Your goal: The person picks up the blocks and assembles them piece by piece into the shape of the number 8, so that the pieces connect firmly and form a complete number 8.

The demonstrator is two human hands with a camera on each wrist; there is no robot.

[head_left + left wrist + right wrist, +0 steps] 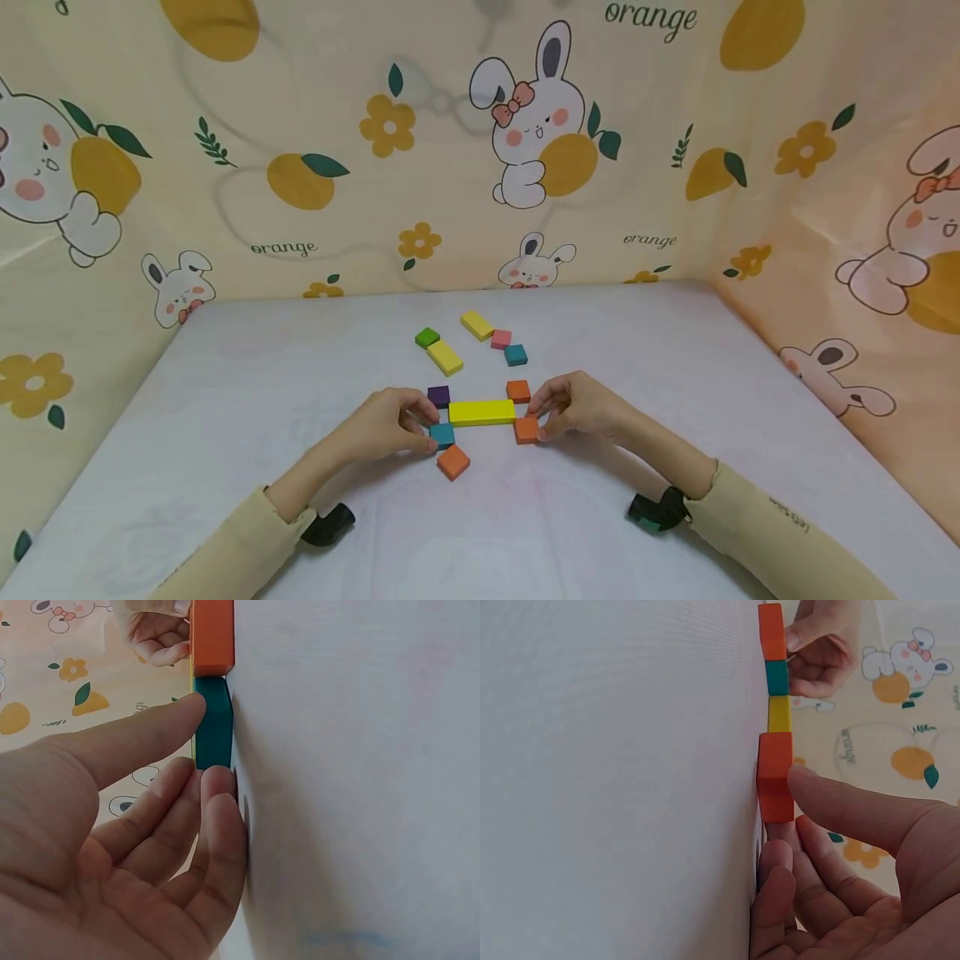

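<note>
A long yellow block (482,412) lies flat on the white table, with small square blocks at both ends. My left hand (390,423) pinches the teal block (442,436) at the lower left end, thumb (196,712) on it and fingertips (217,780) at its side. Just above is a purple block (438,397); below sits a turned orange block (453,462). At the lower right end, my right hand (577,406) pinches an orange block (527,430), seen closely in the right wrist view (776,776). Another orange block (518,391) lies above that one.
Farther back are a green block (427,337) beside a yellow block (446,357), and another yellow block (477,325) by pink (501,339) and teal (516,355) ones. A printed bunny-and-orange cloth (442,192) hangs around the table (247,375).
</note>
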